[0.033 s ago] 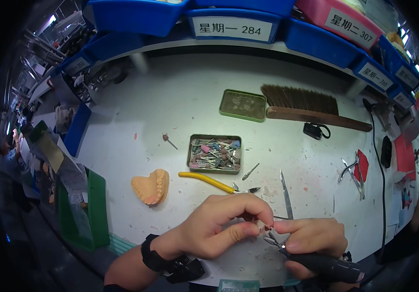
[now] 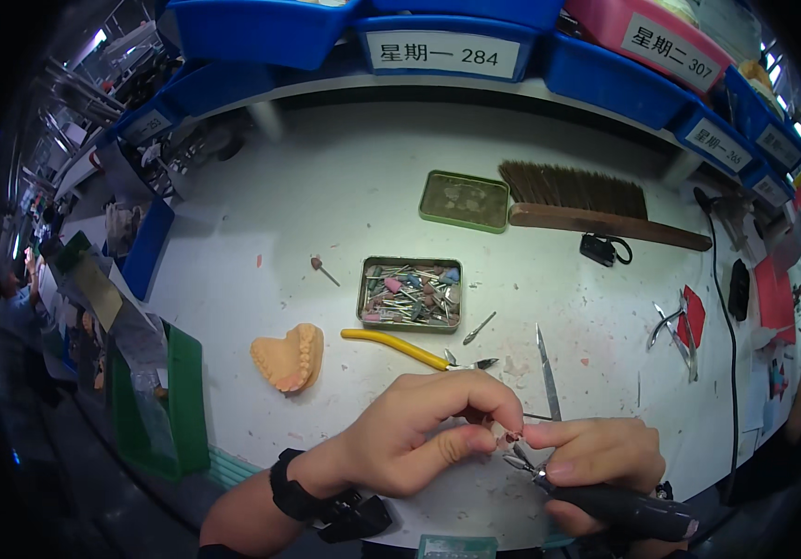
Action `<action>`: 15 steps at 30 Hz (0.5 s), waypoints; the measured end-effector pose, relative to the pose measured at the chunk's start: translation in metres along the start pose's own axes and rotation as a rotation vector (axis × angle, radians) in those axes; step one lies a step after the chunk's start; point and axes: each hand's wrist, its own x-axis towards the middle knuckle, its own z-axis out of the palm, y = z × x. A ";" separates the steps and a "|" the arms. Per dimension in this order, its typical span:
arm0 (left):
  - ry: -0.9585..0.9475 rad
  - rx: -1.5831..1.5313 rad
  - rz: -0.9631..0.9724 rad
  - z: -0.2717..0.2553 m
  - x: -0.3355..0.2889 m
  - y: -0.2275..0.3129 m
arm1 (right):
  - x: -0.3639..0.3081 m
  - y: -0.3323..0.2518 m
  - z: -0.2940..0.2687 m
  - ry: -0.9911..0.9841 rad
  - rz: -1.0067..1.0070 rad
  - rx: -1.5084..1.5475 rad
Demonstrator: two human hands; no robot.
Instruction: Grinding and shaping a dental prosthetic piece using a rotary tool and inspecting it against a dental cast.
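Observation:
My left hand (image 2: 433,433) is closed in a pinch on a small pinkish dental piece (image 2: 510,437), mostly hidden by the fingertips. In my right hand (image 2: 601,456) lies a dark rotary handpiece (image 2: 619,508), its metal tip pointing left toward that piece. The right index fingertip touches or nearly touches the piece; I cannot tell which. Left of my hands stands an orange-tan dental model (image 2: 289,358). Beyond them are yellow-handled pliers (image 2: 396,346), partly covered by the left hand, a loose bur (image 2: 480,327) and a pointed metal blade (image 2: 547,373).
An open tin of burs (image 2: 410,323) stands mid-table, its likely lid (image 2: 464,201) farther back beside a wooden brush (image 2: 605,224). Metal pliers (image 2: 675,335) lie at right near a black cable (image 2: 725,345). A green bin (image 2: 188,401) stands left; blue bins (image 2: 615,84) line the shelf.

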 end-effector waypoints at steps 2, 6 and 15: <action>-0.003 0.027 0.015 0.002 0.003 0.001 | -0.004 -0.007 0.015 0.171 0.075 0.086; 0.022 0.078 -0.011 0.001 -0.001 0.003 | 0.000 -0.006 0.009 0.125 0.094 0.023; -0.009 0.136 0.052 0.002 0.003 0.005 | 0.002 -0.010 -0.001 0.014 0.072 -0.029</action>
